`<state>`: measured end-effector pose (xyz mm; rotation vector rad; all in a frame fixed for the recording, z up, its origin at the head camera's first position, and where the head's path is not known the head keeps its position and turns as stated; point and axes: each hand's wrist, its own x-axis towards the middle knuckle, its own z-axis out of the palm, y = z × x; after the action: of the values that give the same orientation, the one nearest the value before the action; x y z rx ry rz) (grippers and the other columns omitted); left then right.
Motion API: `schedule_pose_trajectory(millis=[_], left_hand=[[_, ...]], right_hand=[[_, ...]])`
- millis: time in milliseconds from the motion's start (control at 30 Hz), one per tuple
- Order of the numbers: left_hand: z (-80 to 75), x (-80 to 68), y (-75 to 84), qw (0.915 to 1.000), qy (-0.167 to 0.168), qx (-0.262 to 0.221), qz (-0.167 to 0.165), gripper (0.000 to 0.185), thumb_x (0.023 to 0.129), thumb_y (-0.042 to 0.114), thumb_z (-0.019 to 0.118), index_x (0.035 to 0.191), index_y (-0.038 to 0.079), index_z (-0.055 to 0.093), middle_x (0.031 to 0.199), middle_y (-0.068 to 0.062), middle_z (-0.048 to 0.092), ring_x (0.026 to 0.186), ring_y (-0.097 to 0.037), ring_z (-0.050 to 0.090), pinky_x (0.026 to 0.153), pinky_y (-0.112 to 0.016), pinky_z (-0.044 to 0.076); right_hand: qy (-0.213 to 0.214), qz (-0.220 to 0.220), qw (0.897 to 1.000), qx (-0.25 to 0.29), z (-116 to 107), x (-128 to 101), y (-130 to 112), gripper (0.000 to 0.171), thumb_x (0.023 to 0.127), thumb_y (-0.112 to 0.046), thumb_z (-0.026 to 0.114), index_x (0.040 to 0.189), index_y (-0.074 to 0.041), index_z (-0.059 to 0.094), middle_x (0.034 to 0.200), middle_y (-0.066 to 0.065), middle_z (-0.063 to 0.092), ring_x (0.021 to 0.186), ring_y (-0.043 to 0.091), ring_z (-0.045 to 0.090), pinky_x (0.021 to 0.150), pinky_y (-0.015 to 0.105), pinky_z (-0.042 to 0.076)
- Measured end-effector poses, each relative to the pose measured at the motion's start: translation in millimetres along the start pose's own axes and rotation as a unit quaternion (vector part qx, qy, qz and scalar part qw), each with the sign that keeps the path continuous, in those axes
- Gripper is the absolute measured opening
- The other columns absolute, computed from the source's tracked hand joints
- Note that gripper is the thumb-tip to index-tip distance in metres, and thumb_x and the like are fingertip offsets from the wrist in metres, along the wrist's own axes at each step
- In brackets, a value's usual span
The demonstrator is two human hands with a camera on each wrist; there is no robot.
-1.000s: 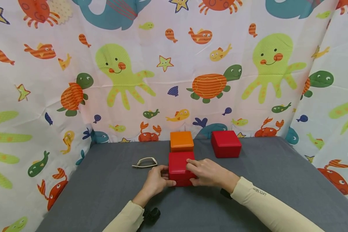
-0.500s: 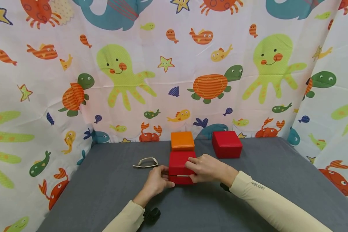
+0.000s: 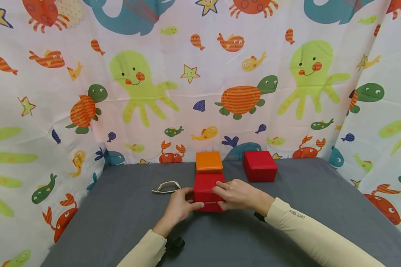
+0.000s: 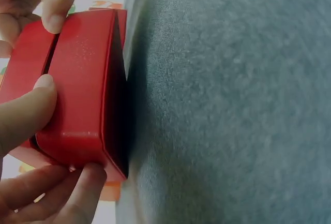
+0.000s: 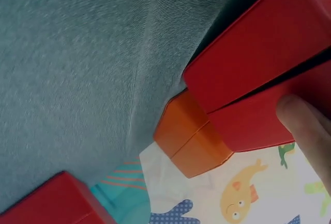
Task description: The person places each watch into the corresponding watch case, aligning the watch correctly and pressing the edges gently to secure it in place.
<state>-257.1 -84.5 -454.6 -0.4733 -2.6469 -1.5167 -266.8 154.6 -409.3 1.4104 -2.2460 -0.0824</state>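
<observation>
A red box (image 3: 206,183) with a lid sits mid-table in the head view, its lid slightly ajar along the front. My left hand (image 3: 180,205) holds the box's left side, its thumb (image 4: 31,113) lying at the seam and other fingers against the side of the lower part. On the right, my right hand (image 3: 238,194) grips the lid, with a fingertip (image 5: 297,113) on its side in the right wrist view. A narrow dark gap between lid and base shows in the left wrist view. The inside of the box is hidden.
An orange box (image 3: 209,162) stands right behind the held one. A second red box (image 3: 260,167) is at the back right. Left of the boxes lies a thin cream-coloured loop (image 3: 167,187) on the grey table (image 3: 130,207). A patterned curtain (image 3: 187,92) hangs behind.
The right hand has lifted the lid's front edge slightly; the front gap appeared, then narrowed. The left thumb has moved up to the seam.
</observation>
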Motion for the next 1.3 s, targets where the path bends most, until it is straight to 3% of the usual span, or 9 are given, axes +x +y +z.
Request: schedule_pose_trajectory(millis=[233, 533, 700, 900, 1067, 1300], left_hand=[[0.4, -0.4, -1.0, 0.9998, 0.005, 0.003, -0.019, 0.048, 0.071, 0.021, 0.085, 0.108, -0.003, 0.066, 0.098, -0.01, 0.069, 0.081, -0.02, 0.065, 0.073, -0.034, 0.056], [3.5, 0.2, -1.0, 0.9997, 0.007, 0.01, -0.022, 0.046, 0.067, 0.015, 0.088, 0.102, -0.004, 0.065, 0.094, -0.012, 0.068, 0.082, -0.023, 0.066, 0.072, -0.035, 0.056], [8.2, -3.3, 0.2, 0.9994, 0.012, 0.014, -0.029, 0.049, 0.064, 0.011, 0.089, 0.102, -0.005, 0.063, 0.095, -0.013, 0.068, 0.082, -0.023, 0.066, 0.073, -0.036, 0.056], [10.9, -8.2, 3.3, 0.9983, 0.019, 0.022, -0.05, 0.052, 0.065, 0.012, 0.089, 0.105, -0.005, 0.061, 0.095, -0.012, 0.066, 0.082, -0.023, 0.065, 0.072, -0.035, 0.056], [12.6, -9.8, 5.5, 0.9977, 0.027, 0.03, -0.054, 0.052, 0.064, 0.015, 0.089, 0.104, -0.002, 0.06, 0.092, -0.009, 0.065, 0.081, -0.022, 0.063, 0.069, -0.034, 0.056], [16.2, -9.0, 6.3, 0.9981, 0.028, 0.033, -0.044, 0.052, 0.063, 0.014, 0.089, 0.102, -0.002, 0.059, 0.09, -0.01, 0.064, 0.08, -0.022, 0.063, 0.067, -0.033, 0.055]], right_hand=[[-0.031, 0.044, 0.996, 0.074, -9, 4, 1, 0.034, 0.079, -0.03, 0.073, 0.102, -0.016, 0.052, 0.082, -0.006, 0.062, 0.054, 0.002, 0.055, 0.057, 0.013, 0.048], [-0.067, 0.119, 0.972, 0.19, -25, 13, 16, 0.039, 0.077, -0.023, 0.077, 0.11, -0.02, 0.055, 0.085, -0.008, 0.066, 0.055, -0.001, 0.051, 0.059, 0.014, 0.049], [-0.076, 0.169, 0.953, 0.238, -31, 16, 28, 0.04, 0.077, -0.024, 0.077, 0.111, -0.022, 0.055, 0.085, -0.012, 0.064, 0.064, 0.001, 0.057, 0.063, 0.018, 0.051], [-0.08, 0.217, 0.925, 0.301, -33, 21, 50, 0.037, 0.081, -0.027, 0.073, 0.114, -0.025, 0.055, 0.101, -0.005, 0.065, 0.076, 0.009, 0.06, 0.067, 0.025, 0.053], [-0.046, 0.261, 0.91, 0.32, -29, 23, 70, 0.036, 0.086, -0.029, 0.069, 0.119, -0.02, 0.058, 0.113, 0.003, 0.065, 0.089, 0.016, 0.063, 0.075, 0.031, 0.055], [-0.032, 0.291, 0.901, 0.321, -21, 23, 79, 0.041, 0.087, -0.034, 0.067, 0.123, -0.017, 0.058, 0.115, 0.006, 0.062, 0.094, 0.02, 0.061, 0.077, 0.032, 0.055]])
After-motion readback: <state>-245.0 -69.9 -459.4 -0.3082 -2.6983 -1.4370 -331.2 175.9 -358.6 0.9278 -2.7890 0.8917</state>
